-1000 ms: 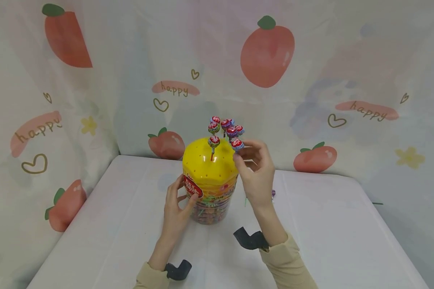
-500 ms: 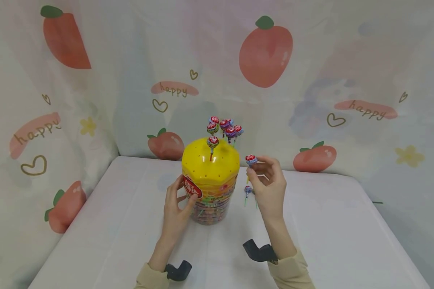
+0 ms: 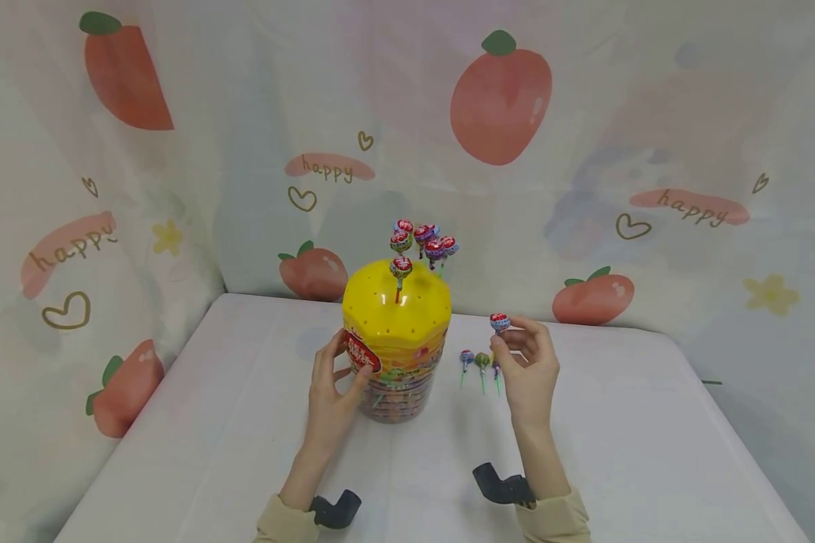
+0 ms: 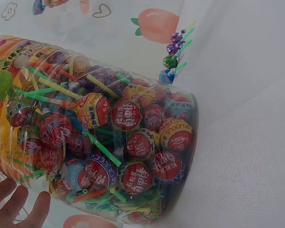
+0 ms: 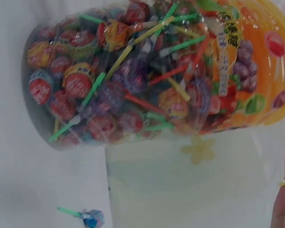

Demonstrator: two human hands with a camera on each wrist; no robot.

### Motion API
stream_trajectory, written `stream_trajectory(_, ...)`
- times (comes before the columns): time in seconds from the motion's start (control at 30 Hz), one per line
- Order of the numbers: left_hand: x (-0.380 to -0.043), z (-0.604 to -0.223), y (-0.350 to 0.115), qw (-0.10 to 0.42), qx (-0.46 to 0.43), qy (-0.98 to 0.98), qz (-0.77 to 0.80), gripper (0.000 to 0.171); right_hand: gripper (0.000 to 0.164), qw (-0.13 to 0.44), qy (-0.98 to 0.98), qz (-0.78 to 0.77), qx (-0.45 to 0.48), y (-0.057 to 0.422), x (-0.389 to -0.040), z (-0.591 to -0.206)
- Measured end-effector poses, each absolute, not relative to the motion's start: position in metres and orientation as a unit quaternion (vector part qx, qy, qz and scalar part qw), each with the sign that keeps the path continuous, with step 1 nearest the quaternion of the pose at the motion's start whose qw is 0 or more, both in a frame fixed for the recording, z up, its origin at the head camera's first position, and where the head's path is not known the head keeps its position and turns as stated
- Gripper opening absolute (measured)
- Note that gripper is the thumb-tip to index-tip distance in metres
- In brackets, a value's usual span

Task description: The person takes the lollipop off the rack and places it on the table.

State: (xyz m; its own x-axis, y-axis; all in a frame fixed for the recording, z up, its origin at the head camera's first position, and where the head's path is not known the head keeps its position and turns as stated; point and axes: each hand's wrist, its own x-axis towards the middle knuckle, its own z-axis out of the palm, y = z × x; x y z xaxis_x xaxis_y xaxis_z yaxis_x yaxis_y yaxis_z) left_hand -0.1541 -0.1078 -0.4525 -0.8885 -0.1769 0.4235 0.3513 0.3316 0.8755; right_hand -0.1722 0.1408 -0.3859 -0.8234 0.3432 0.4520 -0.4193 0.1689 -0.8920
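A clear plastic lollipop tub [image 3: 395, 396] with a yellow lid [image 3: 380, 317] stands upright on the table. My left hand [image 3: 333, 388] holds its left side, thumb on the front near the red label. My right hand [image 3: 533, 369], to the right of the tub, pinches a lollipop [image 3: 499, 323] with a red and blue wrapper, head up. In the right wrist view only the fingers [image 5: 282, 204] and a yellow stick show at the edge. Several lollipops [image 3: 401, 267] stand in the lid's holes. Through the tub wall, many wrapped lollipops [image 4: 127, 115] show.
On the white table [image 3: 625, 437], a blue lollipop [image 3: 466, 356] and a green lollipop [image 3: 482, 361] lie in a row with purple ones [image 4: 175, 48], below and beside my right hand. A printed fabric backdrop [image 3: 407, 75] rises behind the table and at its sides.
My right hand has drawn the lollipop away from the lid and carried it right and down, over the row on the table. My left hand keeps its hold on the tub.
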Motion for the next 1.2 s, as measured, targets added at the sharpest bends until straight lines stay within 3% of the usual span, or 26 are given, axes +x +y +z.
stream_trajectory(0.7, -0.152, -0.451, -0.108, 0.239, -0.061, -0.791, -0.559, 0.070, 0.034, 0.292, -0.690, 0.659, -0.064, 0.179, -0.194, -0.421)
stream_trajectory(1.2, -0.154, -0.454, -0.110, 0.239, -0.063, -0.788, -0.565, 0.071, 0.035, 0.225, -0.720, 0.643, -0.134, 0.213, -0.217, -0.455)
